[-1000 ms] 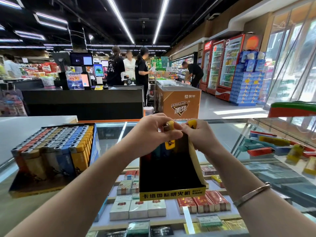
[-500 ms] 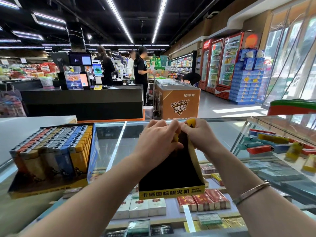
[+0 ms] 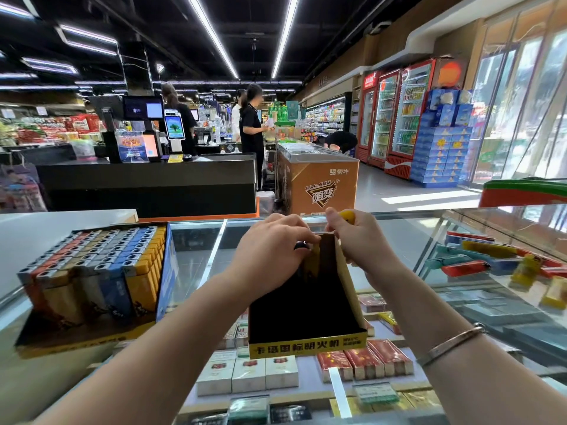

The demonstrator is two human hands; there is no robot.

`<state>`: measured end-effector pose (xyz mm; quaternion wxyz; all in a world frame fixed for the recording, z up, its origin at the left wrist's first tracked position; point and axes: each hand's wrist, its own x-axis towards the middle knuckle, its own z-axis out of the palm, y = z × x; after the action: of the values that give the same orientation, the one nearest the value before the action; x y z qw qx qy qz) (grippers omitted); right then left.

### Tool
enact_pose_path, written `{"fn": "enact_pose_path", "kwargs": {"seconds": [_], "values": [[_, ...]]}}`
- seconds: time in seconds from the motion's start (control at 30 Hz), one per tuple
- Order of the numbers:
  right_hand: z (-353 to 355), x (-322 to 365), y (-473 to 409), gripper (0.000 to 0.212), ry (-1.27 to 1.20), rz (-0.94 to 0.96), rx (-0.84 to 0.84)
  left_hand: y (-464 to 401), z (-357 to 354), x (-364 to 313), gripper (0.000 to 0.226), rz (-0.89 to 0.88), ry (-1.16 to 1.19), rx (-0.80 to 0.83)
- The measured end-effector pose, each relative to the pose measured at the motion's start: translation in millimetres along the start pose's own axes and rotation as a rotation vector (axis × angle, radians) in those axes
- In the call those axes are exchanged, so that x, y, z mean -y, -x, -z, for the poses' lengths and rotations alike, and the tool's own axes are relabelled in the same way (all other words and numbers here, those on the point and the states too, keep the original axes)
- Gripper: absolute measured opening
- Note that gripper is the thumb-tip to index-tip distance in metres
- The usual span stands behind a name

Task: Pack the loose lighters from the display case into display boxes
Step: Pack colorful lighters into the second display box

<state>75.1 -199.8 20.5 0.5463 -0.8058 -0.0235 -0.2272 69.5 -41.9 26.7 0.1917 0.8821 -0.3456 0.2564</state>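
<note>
Lighters are going into the far end of the black display box (image 3: 303, 308) on the glass counter (image 3: 196, 259); a second ago a yellow one stood high between our fingers, now our left hand (image 3: 270, 256) has curled down over it inside the box, only a dark tip showing; our right hand (image 3: 362, 240) pinches another yellow lighter (image 3: 347, 216) at the rim; the box looks nearly empty, while the full box (image 3: 92, 277) sits left and loose lighters (image 3: 478, 259) lie under the glass to the right.
</note>
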Motion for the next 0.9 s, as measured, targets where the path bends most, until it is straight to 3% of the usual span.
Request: {"fn": "enact_pose_path", "kwargs": {"seconds": [0.13,0.2,0.43,0.7,0.8,0.9], "values": [[9,10,-4,0.050,-0.141,-0.072,-0.171,-1,8,6,0.033,0.057,0.166,0.181],[16,14,-6,0.049,-0.265,-0.122,-0.153,0,9,10,0.039,0.064,0.196,0.209],[17,20,2,0.030,-0.628,-0.150,0.175,3,8,-1,0.052,-0.062,0.149,-0.058],[16,22,4,0.010,-0.808,-0.090,0.407,-4,15,1,0.027,0.259,0.861,-0.229],[16,20,3,0.009,-0.745,-0.038,0.310,-4,19,2,0.018,0.294,1.027,-0.310],[19,14,-2,0.018,-0.472,-0.041,0.086,-4,20,4,0.017,0.242,0.936,-0.328]]}}
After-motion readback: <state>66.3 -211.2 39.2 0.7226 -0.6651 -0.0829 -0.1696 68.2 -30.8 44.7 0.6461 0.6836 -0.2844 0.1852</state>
